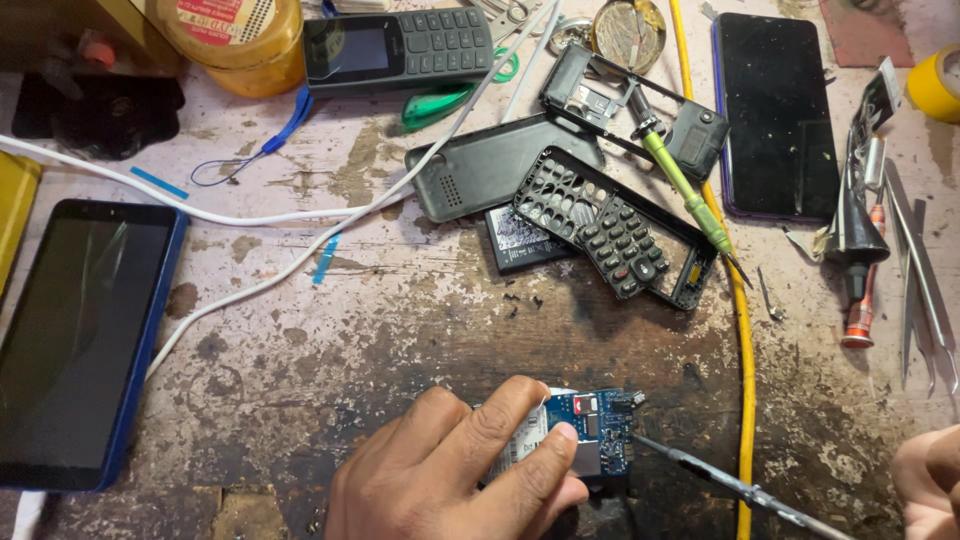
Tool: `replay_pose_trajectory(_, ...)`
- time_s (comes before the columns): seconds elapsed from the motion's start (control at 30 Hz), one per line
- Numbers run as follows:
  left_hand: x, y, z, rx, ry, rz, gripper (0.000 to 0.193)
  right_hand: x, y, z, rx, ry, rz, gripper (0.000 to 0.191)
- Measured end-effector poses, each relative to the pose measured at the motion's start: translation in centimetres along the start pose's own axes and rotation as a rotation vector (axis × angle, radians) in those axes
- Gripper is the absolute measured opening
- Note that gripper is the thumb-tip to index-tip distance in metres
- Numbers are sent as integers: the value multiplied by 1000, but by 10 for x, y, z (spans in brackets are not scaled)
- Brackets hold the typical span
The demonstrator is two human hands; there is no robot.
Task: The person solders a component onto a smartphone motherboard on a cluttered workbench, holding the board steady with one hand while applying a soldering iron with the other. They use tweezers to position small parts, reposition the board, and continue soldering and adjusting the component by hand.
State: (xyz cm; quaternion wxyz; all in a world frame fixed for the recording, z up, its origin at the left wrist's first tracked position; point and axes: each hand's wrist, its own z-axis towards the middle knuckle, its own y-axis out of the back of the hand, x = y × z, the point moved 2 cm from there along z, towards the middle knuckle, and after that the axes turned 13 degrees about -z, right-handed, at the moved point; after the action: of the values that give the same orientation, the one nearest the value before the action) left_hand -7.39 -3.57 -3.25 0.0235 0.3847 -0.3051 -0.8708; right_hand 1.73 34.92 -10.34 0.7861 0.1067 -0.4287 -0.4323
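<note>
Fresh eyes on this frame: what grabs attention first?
The left hand at bottom centre pinning a small blue circuit board, with a dark thin probe running in from the right hand at the lower right edge. Above them lies a gutted black keypad phone frame; a blue-cased smartphone sits far left.

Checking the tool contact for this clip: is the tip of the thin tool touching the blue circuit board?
Yes, the dark tip of the thin tool meets the right edge of the blue circuit board, which the left hand pins to the table.
</note>
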Motion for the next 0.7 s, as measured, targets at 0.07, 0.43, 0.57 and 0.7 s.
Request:
replay_pose_trajectory(0.07,0,0,0,-6,-8,-6,29,0,0,0,1,1,1,19)
replay_pose_trajectory(0.43,0,1,0,0,1,-14,30,-1,-1,0,-4,0,1,18)
replay_pose_trajectory(0.57,0,0,0,10,13,-12,31,1,0,-1,-4,-1,-5,18)
replay_pose_trajectory(0.7,0,0,-1,-7,5,-5,31,1,-1,0,-3,-4,0,18)
